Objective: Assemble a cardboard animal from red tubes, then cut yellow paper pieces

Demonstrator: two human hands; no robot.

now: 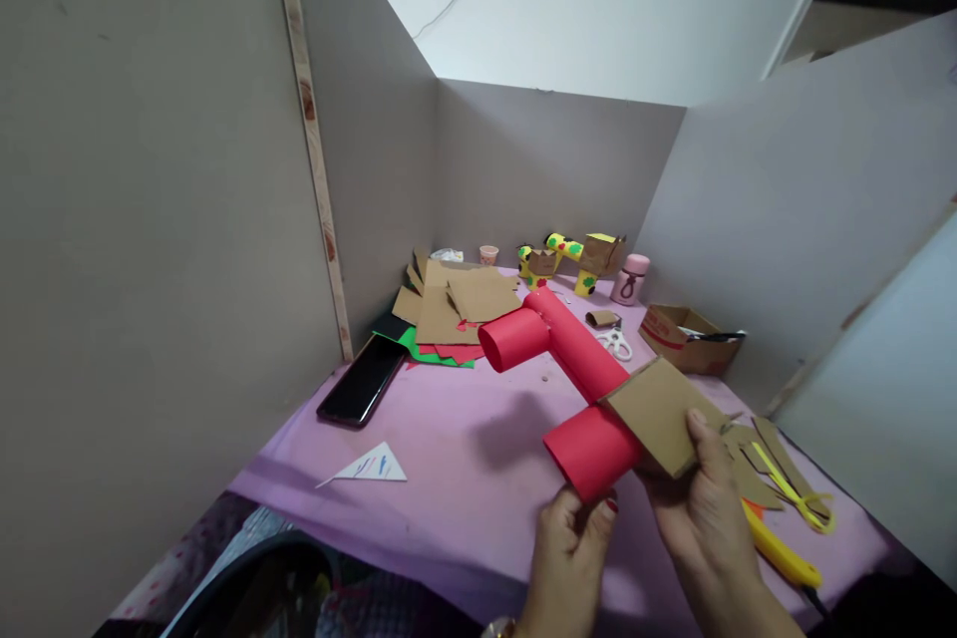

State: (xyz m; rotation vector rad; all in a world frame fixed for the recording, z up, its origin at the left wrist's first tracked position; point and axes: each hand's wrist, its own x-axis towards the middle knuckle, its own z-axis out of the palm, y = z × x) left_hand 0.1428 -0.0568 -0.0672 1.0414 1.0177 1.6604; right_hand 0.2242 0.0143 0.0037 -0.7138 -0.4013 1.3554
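Held up over the near right of the table is a red paper-tube figure (579, 347), made of one long tube with two shorter tubes as legs. A flat brown cardboard piece (658, 409) sits at its near end. My left hand (572, 548) pinches the rim of the nearer leg tube (594, 449) from below, thumb and fingers closed. My right hand (707, 508) grips the cardboard end, thumb on its face; the other fingers are mostly hidden beneath it.
A yellow glue gun (785, 548) lies right, by cardboard scraps and yellow strips (803, 503). Behind stand a cardboard box (692, 344), white scissors (617, 344), pink bottle (630, 279) and yellow tube figures (564, 247). Left are cardboard sheets (441, 314), a phone (363, 384) and a paper triangle (378, 465).
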